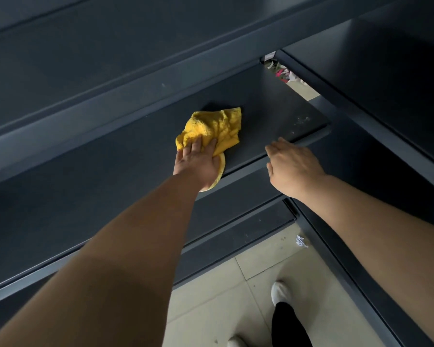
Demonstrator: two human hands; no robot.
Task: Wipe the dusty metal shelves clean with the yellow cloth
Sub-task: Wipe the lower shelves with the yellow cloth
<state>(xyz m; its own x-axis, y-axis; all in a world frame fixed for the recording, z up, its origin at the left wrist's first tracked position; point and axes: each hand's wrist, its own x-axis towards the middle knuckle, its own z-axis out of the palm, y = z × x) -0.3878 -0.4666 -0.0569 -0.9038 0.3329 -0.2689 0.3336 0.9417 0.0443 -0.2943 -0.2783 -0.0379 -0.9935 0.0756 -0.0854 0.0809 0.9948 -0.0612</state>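
The left hand (198, 162) presses flat, fingers straight and close together, on the bunched yellow cloth (216, 126). The cloth lies on the dark metal shelf (135, 156), partly hidden under the palm. The right hand (292, 166) is at the shelf's front lip, fingertips foreshortened, grip unclear.

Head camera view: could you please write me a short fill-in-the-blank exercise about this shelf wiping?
1. The left hand presses a ____ cloth onto the shelf.
2. Pale dust specks lie to the ____ of the cloth.
3. The shoe on the tiled floor is ____.

Missing words: yellow, right, white.
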